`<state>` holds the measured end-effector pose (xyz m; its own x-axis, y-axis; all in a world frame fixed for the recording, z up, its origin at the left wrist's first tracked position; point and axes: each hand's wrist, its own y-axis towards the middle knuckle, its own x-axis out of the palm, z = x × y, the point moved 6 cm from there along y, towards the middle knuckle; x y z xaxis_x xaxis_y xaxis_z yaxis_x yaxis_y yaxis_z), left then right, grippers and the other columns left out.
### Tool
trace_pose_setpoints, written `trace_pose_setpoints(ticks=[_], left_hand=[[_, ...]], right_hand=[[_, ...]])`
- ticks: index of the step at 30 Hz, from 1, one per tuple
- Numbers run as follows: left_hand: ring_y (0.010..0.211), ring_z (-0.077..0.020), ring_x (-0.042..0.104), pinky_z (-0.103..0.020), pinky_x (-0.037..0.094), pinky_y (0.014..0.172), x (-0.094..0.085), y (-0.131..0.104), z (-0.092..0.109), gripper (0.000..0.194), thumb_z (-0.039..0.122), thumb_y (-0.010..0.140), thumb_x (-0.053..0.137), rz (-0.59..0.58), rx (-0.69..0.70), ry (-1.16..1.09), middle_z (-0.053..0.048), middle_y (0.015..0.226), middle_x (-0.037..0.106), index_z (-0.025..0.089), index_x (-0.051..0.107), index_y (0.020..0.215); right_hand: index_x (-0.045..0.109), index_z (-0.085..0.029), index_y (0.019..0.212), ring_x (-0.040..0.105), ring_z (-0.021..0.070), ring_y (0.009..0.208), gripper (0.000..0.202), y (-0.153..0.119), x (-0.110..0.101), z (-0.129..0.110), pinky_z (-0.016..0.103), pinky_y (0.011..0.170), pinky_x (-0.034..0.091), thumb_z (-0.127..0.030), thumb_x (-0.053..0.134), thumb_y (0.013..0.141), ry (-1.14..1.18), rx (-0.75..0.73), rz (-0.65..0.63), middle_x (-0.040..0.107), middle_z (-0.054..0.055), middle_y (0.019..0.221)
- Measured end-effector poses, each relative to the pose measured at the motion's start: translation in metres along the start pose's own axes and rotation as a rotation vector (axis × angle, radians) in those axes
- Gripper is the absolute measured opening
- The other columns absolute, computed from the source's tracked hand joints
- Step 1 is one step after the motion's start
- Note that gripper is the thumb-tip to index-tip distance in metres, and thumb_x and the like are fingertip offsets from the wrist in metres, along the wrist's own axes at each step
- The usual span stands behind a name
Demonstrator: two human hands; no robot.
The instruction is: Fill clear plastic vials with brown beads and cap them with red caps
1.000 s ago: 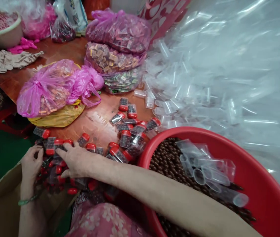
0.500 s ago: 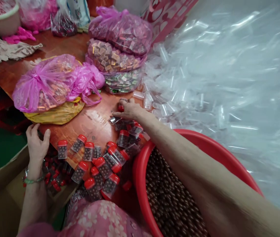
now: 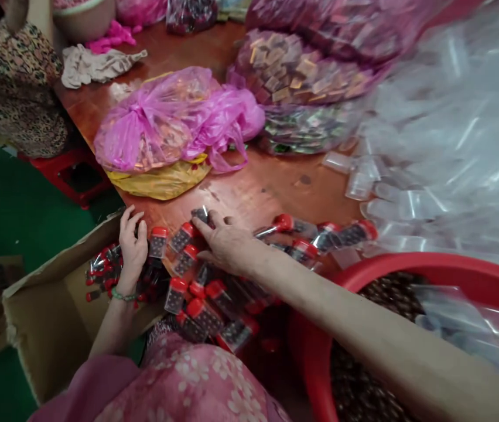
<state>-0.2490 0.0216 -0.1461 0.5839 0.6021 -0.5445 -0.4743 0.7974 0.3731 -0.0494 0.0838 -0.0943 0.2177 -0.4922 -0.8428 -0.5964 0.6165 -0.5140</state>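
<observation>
Small clear containers with red caps, filled with dark round balls, lie loosely heaped along the table's near edge. My right hand reaches over them with its fingers spread, touching the heap. One clear container lies at its fingertips. My left hand, a green bracelet on its wrist, hovers at the table edge above a cardboard box. Its fingers are apart and nothing is in them. Inside the box are more red-capped containers, partly hidden behind my left hand.
At the right stands a red tub of dark balls with clear empty cases on top. Loose clear cases are piled behind it. Knotted pink bags lie on the table. Another person is beside a red stool at left.
My right hand has swept left and nearer across the table, toward the box, and some containers shifted with it. My left hand stays by the table edge. The view has swung left.
</observation>
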Motion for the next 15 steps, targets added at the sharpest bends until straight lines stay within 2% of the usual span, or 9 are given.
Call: trace_pose_setpoints(ticks=[2,5,9,12,14,15], left_hand=[[0.124,-0.0204,0.057,-0.038,0.042,0.110,-0.004,-0.007,0.000,0.034,0.036,0.097,0.043,0.018,-0.054,-0.072,-0.015,0.131,0.061,0.013,0.067,0.107],[0.121,-0.0205,0.059,-0.038,0.047,0.105,-0.009,-0.011,-0.005,0.041,0.041,0.099,0.038,-0.026,-0.129,-0.145,-0.016,0.133,0.060,0.014,0.065,0.111],[0.108,-0.0205,0.066,-0.035,0.055,0.090,-0.022,-0.004,-0.029,0.048,0.049,0.097,0.037,-0.036,-0.245,-0.156,-0.015,0.123,0.065,0.012,0.062,0.115],[0.102,-0.0198,0.068,-0.034,0.056,0.086,-0.027,0.003,-0.040,0.047,0.049,0.095,0.037,-0.009,-0.288,-0.142,-0.012,0.116,0.067,0.012,0.061,0.112],[0.103,-0.0204,0.066,-0.035,0.056,0.088,-0.028,0.004,-0.036,0.045,0.048,0.096,0.037,0.022,-0.272,-0.122,-0.012,0.117,0.066,0.014,0.060,0.112],[0.106,-0.0208,0.065,-0.036,0.055,0.090,-0.026,0.002,-0.031,0.044,0.047,0.097,0.035,0.012,-0.255,-0.099,-0.012,0.118,0.065,0.014,0.058,0.114]], right_hand=[[0.030,-0.014,0.154,0.043,0.0420,0.134,0.080,0.002,0.001,-0.022,0.053,0.102,0.043,-0.040,0.064,0.086,0.010,-0.061,-0.004,0.035,0.028,0.153],[0.028,-0.016,0.155,0.043,0.0437,0.133,0.081,0.004,0.002,-0.047,0.055,0.097,0.046,-0.035,0.065,0.085,0.080,-0.151,-0.003,0.031,0.026,0.156],[0.029,-0.017,0.154,0.048,0.0377,0.131,0.078,-0.001,-0.002,-0.071,0.048,0.100,0.047,-0.031,0.064,0.086,0.219,-0.340,-0.018,0.026,0.021,0.159],[0.038,-0.018,0.149,0.056,0.0318,0.122,0.066,-0.009,-0.019,-0.062,0.041,0.097,0.050,-0.031,0.062,0.088,0.269,-0.390,-0.007,0.038,0.018,0.152],[0.050,-0.017,0.138,0.061,0.0271,0.114,0.047,-0.014,-0.037,-0.035,0.038,0.092,0.051,-0.027,0.055,0.092,0.244,-0.316,0.044,0.052,0.016,0.139],[0.054,-0.017,0.133,0.061,0.0257,0.113,0.041,-0.017,-0.045,-0.014,0.036,0.093,0.050,-0.026,0.053,0.093,0.208,-0.228,0.063,0.057,0.015,0.133]])
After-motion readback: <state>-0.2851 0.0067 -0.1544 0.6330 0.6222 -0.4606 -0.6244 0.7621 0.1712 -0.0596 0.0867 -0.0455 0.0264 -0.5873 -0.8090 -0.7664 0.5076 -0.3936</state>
